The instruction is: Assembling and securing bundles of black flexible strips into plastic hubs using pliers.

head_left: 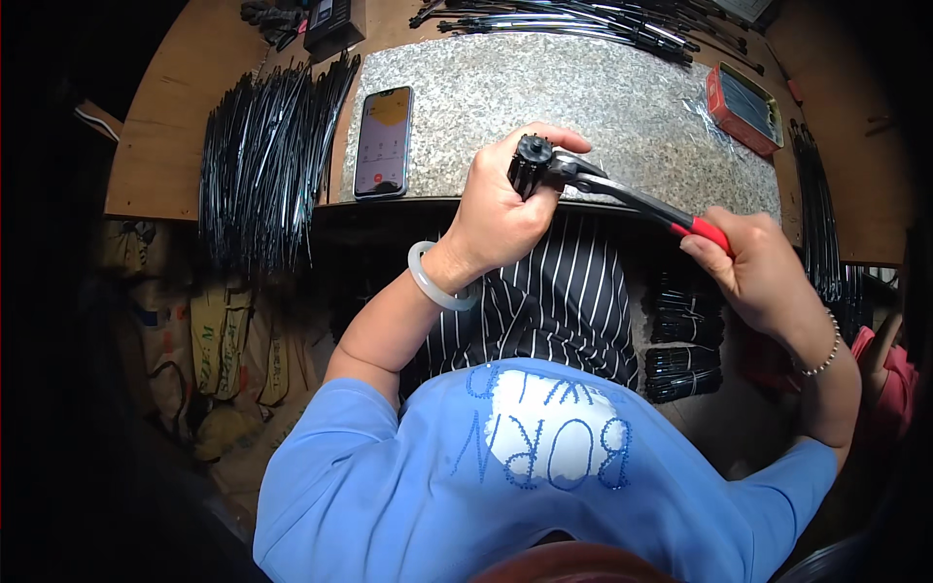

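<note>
My left hand (501, 209), with a pale bangle at its wrist, is closed around a black bundle of thin ribs (530, 175). The bundle looks like a folded umbrella frame, and its round notched hub faces up. In my closed right hand (763, 262) are pliers (637, 201) with black and red handles. Their metal jaws lie against the right side of the bundle, just below the hub, by the left hand's fingers. Whether the jaws grip a part there is too small to tell. Both hands are over the near edge of a speckled stone slab (466, 87).
A lit phone (383, 141) lies on the slab's left. Thin black ribs (277, 155) hang over the table edge farther left; more ribs (573, 24) lie behind the slab. An open red tin (743, 107) stands at right. Tied black bundles (683, 374) sit below, beside my striped lap.
</note>
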`<state>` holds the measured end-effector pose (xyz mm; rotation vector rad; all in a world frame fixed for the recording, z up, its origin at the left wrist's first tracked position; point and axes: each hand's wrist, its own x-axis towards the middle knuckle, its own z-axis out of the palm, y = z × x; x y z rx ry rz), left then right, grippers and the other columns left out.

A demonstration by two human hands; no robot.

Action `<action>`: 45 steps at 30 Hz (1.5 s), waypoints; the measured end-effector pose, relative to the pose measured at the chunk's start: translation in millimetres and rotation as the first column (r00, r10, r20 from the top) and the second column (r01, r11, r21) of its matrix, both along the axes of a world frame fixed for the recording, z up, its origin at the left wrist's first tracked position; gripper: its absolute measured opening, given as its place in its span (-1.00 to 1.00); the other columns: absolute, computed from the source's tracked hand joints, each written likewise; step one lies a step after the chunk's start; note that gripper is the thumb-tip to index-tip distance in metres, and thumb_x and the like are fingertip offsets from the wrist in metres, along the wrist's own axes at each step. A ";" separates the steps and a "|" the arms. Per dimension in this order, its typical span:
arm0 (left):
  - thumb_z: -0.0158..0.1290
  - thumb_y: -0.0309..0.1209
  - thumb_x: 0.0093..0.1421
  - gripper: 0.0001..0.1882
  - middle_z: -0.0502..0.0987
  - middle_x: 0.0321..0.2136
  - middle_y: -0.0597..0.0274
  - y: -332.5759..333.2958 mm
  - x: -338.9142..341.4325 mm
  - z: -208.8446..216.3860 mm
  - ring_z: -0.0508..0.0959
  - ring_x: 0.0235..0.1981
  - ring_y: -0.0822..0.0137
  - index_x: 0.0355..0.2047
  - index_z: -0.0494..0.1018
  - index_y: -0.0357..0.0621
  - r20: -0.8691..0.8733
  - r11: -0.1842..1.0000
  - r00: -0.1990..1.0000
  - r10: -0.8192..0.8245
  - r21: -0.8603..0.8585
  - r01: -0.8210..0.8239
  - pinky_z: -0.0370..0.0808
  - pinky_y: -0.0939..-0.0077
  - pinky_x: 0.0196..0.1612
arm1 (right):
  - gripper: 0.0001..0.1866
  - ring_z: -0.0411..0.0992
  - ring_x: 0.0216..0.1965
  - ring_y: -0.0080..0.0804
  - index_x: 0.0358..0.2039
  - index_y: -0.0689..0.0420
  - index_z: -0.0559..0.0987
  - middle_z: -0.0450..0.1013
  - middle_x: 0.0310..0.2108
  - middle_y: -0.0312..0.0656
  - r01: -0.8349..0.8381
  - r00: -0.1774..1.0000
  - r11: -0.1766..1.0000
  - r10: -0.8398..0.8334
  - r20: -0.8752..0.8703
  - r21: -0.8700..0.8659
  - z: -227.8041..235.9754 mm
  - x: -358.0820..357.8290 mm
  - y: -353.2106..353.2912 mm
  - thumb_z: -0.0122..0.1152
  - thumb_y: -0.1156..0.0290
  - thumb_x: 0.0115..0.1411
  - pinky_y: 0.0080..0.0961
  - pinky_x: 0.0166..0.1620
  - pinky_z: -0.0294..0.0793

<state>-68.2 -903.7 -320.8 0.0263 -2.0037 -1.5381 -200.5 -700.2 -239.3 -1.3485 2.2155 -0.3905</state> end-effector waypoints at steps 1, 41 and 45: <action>-0.12 -0.75 -0.05 -0.66 0.49 -0.52 0.30 0.5 -0.5 1.0 0.29 -0.65 0.57 -0.26 0.47 -0.26 -0.003 1.000 1.000 0.004 -0.002 -0.004 0.24 0.74 -0.56 | -0.78 0.28 -0.74 -0.32 -0.41 0.19 0.42 0.39 -0.70 -0.24 -0.004 1.000 1.000 0.004 -0.003 -0.002 -0.3 0.1 -0.3 0.07 0.27 0.20 -0.42 -0.57 0.29; 0.10 -0.56 0.10 -0.58 0.43 -0.21 0.16 -27.1 -28.8 48.6 0.48 -0.28 0.41 -0.01 0.29 -0.29 -0.339 0.995 0.937 0.085 -0.016 -0.096 0.43 0.59 -0.11 | -0.54 0.44 -0.25 -0.34 0.08 0.24 0.26 0.45 -0.19 -0.07 0.069 0.992 0.461 0.066 0.112 -0.885 -86.2 18.0 -125.4 0.06 0.40 0.19 -0.48 -0.16 0.41; 0.08 -0.60 0.11 -0.54 0.47 -0.14 0.08 -27.1 -33.5 63.0 0.52 -0.22 0.35 0.03 0.25 -0.30 -0.254 0.998 0.965 0.065 0.008 -0.065 0.46 0.55 -0.08 | -0.49 0.44 -0.33 -0.36 0.11 0.22 0.21 0.44 -0.26 -0.06 -0.257 0.824 0.199 -0.465 -0.322 -0.946 -73.4 10.4 -111.4 0.08 0.35 0.20 -0.51 -0.28 0.40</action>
